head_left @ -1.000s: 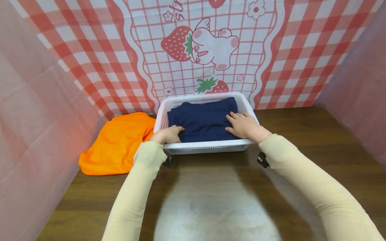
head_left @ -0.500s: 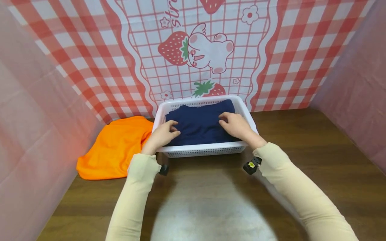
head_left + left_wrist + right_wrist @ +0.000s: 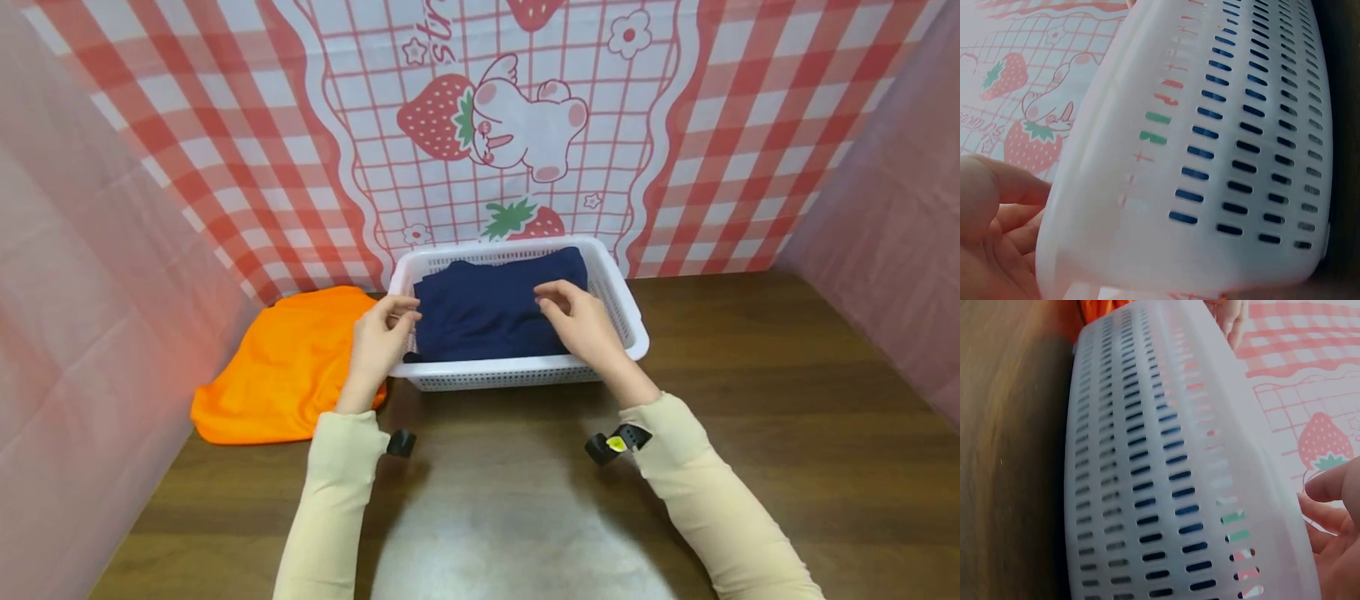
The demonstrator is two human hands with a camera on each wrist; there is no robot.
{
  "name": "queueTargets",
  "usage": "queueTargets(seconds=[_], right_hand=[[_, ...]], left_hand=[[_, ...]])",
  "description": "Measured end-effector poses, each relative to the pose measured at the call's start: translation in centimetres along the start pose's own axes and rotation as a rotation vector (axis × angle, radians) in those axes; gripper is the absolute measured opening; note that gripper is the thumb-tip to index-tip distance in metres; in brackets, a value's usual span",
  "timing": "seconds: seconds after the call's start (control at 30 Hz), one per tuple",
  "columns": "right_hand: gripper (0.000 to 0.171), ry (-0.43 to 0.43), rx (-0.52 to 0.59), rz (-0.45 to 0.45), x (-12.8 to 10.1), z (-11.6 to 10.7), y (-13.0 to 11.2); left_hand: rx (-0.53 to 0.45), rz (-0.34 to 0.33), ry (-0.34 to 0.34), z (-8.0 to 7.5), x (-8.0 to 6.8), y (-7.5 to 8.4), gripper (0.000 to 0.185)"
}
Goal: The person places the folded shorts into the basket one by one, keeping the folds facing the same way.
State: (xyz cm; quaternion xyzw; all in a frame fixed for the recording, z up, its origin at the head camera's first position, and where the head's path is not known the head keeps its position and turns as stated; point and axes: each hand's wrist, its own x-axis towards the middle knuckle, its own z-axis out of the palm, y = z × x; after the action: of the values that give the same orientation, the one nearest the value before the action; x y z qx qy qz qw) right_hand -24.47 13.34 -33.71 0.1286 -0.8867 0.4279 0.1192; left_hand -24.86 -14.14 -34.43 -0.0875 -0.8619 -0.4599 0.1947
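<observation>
Navy cloth (image 3: 487,308): laid flat and slightly rumpled inside a white basket (image 3: 510,367), covering most of its floor. It lay to the right of the left hand (image 3: 377,337) and partly beneath the right hand (image 3: 588,325).

Basket: shallow, oblong, slotted along the side, set on a brown wooden table (image 3: 750,367).

Left hand: poised at the basket's left end, near the cloth's edge; fingers loosely bent, thumb close to the fingertips. Contact with the rim could not be told.

Right hand: over the cloth's right part, reaching in across the front rim; fingers loosely curved, thumb lower and slightly apart. Contact with the cloth could not be told.

Arms: both stretched forward, converging slightly, in pale yellow sleeves (image 3: 330,492); a black device was worn at the left wrist (image 3: 401,443), another with a yellow spot at the right (image 3: 615,443).

Orange cloth (image 3: 285,367): on the table, left of the basket, beside the left hand.
</observation>
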Motion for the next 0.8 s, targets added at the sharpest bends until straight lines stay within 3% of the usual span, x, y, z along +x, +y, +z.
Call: queueTargets(seconds=[0.17,0.33,0.5,0.8], right_hand=[[0.027,0.030,0.105,-0.020,-0.6,0.9,-0.5],[0.027,0.033,0.147,-0.025,-1.4,1.6,-0.9],[0.028,0.034,0.089,-0.060,-2.0,1.8,-1.0],[0.027,0.094,-0.029,-0.258,-2.5,2.9,-1.7]], left_hand=[[-0.077,-0.017,0.092,-1.1,-0.3,-0.5,0.022],[-0.082,-0.060,0.129,-2.3,-0.5,-1.3,0.023],[-0.079,-0.111,0.165,-3.4,-0.6,-2.2,0.023],[0.002,-0.179,0.193,-4.8,-0.5,-2.6,0.024]])
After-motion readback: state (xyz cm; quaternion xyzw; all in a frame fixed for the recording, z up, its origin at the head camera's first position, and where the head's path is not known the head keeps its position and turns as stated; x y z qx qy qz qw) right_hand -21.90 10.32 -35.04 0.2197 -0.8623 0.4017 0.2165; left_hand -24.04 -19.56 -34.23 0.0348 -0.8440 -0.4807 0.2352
